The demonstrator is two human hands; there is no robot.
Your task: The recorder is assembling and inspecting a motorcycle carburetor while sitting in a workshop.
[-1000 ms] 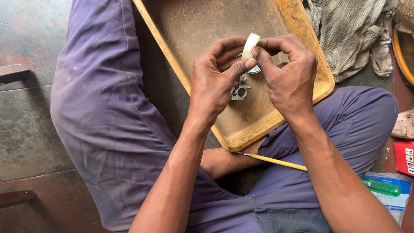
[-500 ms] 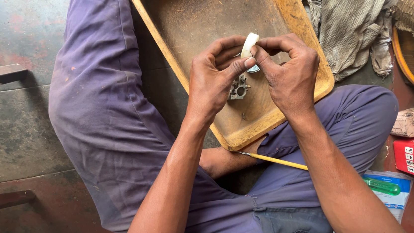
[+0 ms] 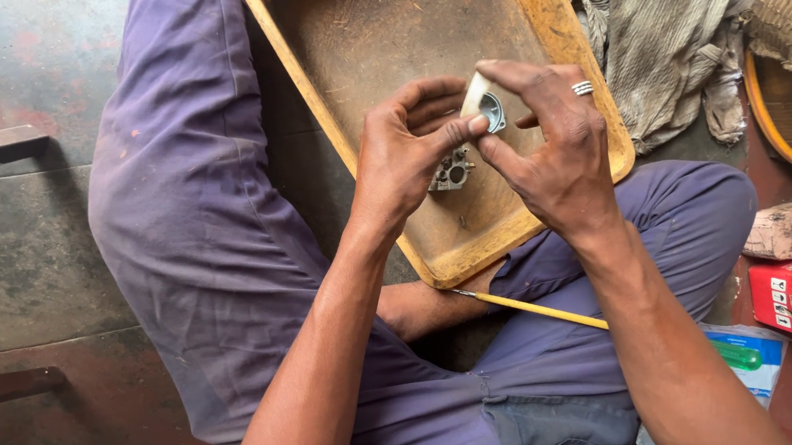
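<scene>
While both of my hands meet over the tray, the head view is all I have to go on. My left hand is curled closed, thumb tip pinching the near edge of a small white cap; my right hand, with a ring on one finger, closes on the same cap from the far and right side, forefinger arched over its top. So the cap sits pinched between both sets of fingertips, held in the air above the right half of the dirty yellow tray, which rests on my lap.

To handle it well, I judge the grip should stay light and on the rim only, keeping the round opening turned up toward me so I can see into it, and working over the tray so anything that slips lands there.

The cap itself is small, off-white and rounded, with a dark circular recess ringed in grey metal. Just below it on the tray floor lies a small grey metal casting with several holes. A crumpled rag lies right of the tray, and a thin yellow rod crosses my near leg.
</scene>
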